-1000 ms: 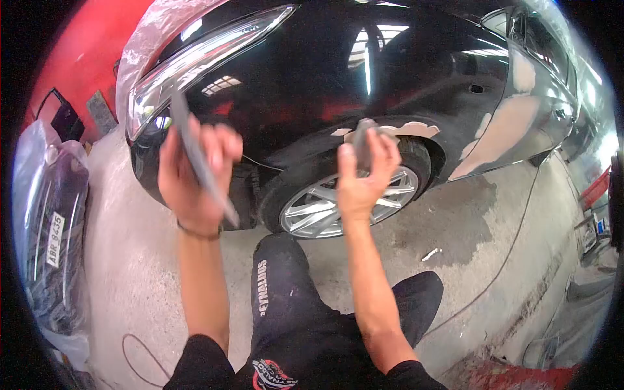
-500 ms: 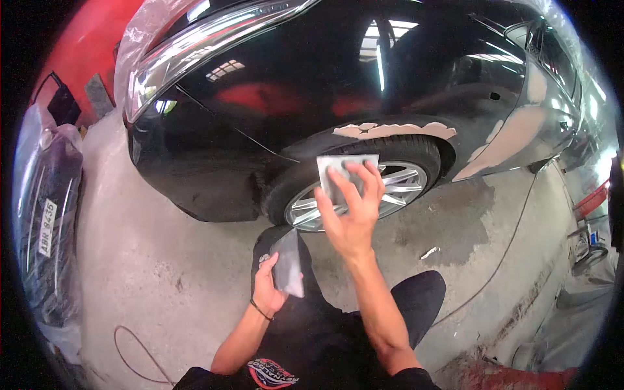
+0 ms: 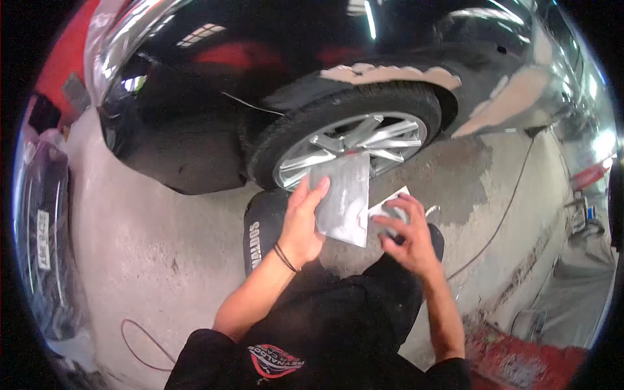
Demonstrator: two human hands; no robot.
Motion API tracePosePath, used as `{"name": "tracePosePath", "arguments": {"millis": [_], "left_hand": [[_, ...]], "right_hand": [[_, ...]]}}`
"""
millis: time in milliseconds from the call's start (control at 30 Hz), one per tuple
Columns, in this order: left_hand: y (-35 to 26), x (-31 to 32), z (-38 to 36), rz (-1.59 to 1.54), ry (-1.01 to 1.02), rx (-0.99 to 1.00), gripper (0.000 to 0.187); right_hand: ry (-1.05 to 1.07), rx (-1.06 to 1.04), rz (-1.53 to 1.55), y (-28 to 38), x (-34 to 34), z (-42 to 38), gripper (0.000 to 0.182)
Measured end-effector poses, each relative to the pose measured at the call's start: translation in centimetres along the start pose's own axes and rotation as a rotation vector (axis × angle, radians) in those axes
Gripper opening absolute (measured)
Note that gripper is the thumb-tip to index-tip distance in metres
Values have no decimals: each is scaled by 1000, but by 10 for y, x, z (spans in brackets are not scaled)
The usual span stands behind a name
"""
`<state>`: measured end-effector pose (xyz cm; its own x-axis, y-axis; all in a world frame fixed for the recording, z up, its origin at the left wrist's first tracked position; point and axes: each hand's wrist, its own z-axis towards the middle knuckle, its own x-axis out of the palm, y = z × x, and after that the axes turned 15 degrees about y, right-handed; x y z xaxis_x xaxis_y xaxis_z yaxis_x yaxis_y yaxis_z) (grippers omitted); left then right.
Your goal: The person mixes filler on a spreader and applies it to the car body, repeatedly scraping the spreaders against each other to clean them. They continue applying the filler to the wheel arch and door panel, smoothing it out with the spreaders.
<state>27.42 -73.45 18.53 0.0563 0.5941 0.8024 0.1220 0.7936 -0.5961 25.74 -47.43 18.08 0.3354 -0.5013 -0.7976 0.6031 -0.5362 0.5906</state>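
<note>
My left hand (image 3: pixel 302 221) grips the left edge of a thin grey plate (image 3: pixel 346 198), thumb on its face. The plate is tilted in front of the lower wheel, with pale smears towards its lower right. Just to the right, my right hand (image 3: pixel 409 234) is closed with bent fingers on a flat, pale rectangular piece (image 3: pixel 398 196), a white corner showing beyond the fingertips. Some of this piece is hidden and blurred. Beyond both hands is a black car's wheel (image 3: pixel 354 143), under a fender with a strip of beige filler (image 3: pixel 390 76) along the arch.
More beige filler (image 3: pixel 510 104) covers the panel behind the wheel. A plastic-wrapped bumper (image 3: pixel 49 240) with a number plate stands at left. A thin hose (image 3: pixel 497 231) runs over the concrete floor (image 3: pixel 156 253) at right. My knee (image 3: pixel 260 227) is close to the tyre.
My right hand has come down and right from before the wheel with the pale piece. My left hand has raised the grey plate up and right. The view has tipped downward.
</note>
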Motion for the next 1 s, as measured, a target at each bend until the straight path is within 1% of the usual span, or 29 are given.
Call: {"name": "tracePosePath", "arguments": {"millis": [33,100,133,167,233,267,333,400,467,533,600,633,667,700,767,833,867,900,967,1000], "left_hand": [[-5,12,3,113,34,39,33],[-14,19,10,808,33,170,31],[-14,19,15,1016,63,194,34],[-15,26,16,1068,113,173,36],[-16,48,10,1172,216,124,41],[-14,56,10,1244,218,161,38],[-10,56,14,1209,183,241,37],[-6,56,20,1187,135,359,35],[-5,54,20,1195,60,306,34],[-7,59,19,1246,-15,283,35],[-6,48,26,1227,-100,444,36],[-8,47,28,1214,-140,512,37],[-14,51,27,1075,-134,496,39],[-12,42,31,955,-105,513,38],[11,10,39,660,-105,350,42],[23,31,26,287,-252,8,48],[33,17,20,124,-121,-58,52],[38,10,17,75,-129,-100,47],[35,11,9,87,-89,-92,44],[31,14,8,194,-57,-79,42]], "right_hand": [[-18,47,-27,-5,-6,-1,48],[-143,49,-52,5,-26,0,46],[-194,44,-77,15,-39,7,46],[-251,34,-106,24,-51,16,47],[-230,-23,-164,36,-59,28,45],[-206,-58,-185,39,-57,34,44],[-179,-134,-233,46,-44,42,43],[-152,-136,-212,54,-29,40,44],[-138,-147,-190,51,-16,34,47],[-75,-132,-185,50,-10,26,46],[-40,-104,-181,45,-9,16,45],[-62,-117,-133,43,-8,11,44],[-83,-133,-85,42,-8,8,44],[-101,-158,-39,41,-9,5,43],[-173,-273,227,50,-9,5,41],[-214,-359,493,53,2,7,42],[-224,-349,488,47,10,5,43],[-219,-286,430,36,15,2,45],[-200,-162,313,6,20,-14,47],[-196,-109,221,-7,18,-21,51]]}}
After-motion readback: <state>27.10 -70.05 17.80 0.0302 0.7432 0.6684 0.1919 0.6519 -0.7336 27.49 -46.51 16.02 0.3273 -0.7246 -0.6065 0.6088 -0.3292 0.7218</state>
